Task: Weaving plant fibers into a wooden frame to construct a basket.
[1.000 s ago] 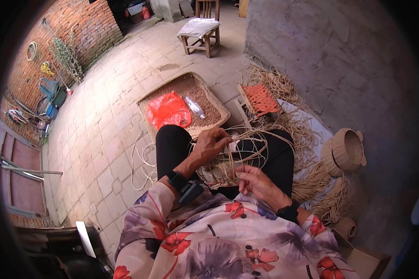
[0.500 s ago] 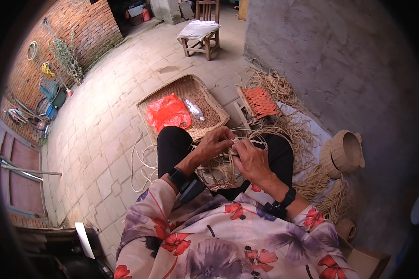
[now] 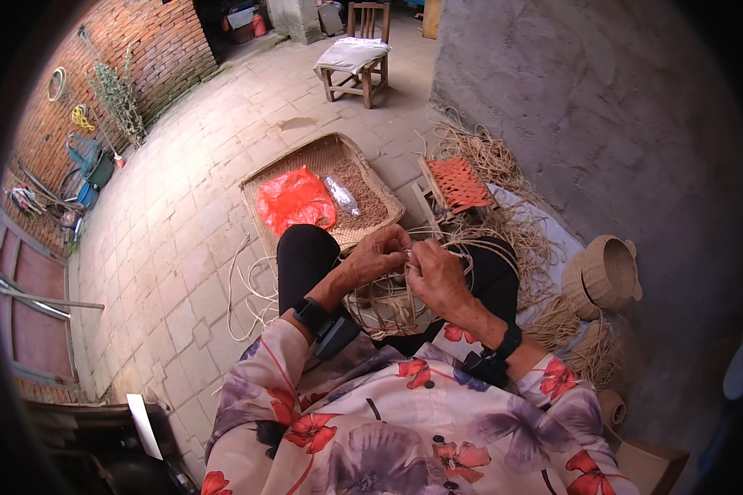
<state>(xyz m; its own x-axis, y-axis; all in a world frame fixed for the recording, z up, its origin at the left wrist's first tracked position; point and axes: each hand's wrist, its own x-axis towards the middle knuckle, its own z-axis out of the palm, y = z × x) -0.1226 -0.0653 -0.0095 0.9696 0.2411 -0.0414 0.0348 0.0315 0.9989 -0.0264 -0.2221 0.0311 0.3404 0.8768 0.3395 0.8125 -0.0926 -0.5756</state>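
Observation:
Above my lap, my left hand (image 3: 378, 254) and my right hand (image 3: 437, 276) meet with their fingertips pinched close together. Both are closed on thin, pale beige cord (image 3: 462, 241); the exact spot they grip is mostly hidden by the fingers. Strands run off to the right over my right knee. Below the hands, between my knees, sits an open tangle of the same cord (image 3: 388, 305), partly covered by my hands and wrists. Loose loops of cord (image 3: 252, 289) trail down beside my left knee.
Past my knees a woven tray (image 3: 252, 186) holds brown granules, a red plastic bag (image 3: 293, 200) and a clear plastic bottle (image 3: 343, 196). Right of it stands a low stool with orange webbing (image 3: 458, 183). Cord heaps (image 3: 553, 322), woven baskets (image 3: 609, 272) and a grey wall are at right; a wooden chair (image 3: 355, 62) stands beyond.
My right hand has moved slightly left, with its fingers drawn in closer to my left fingertips. The whole view has shifted a little; the things around stay in place.

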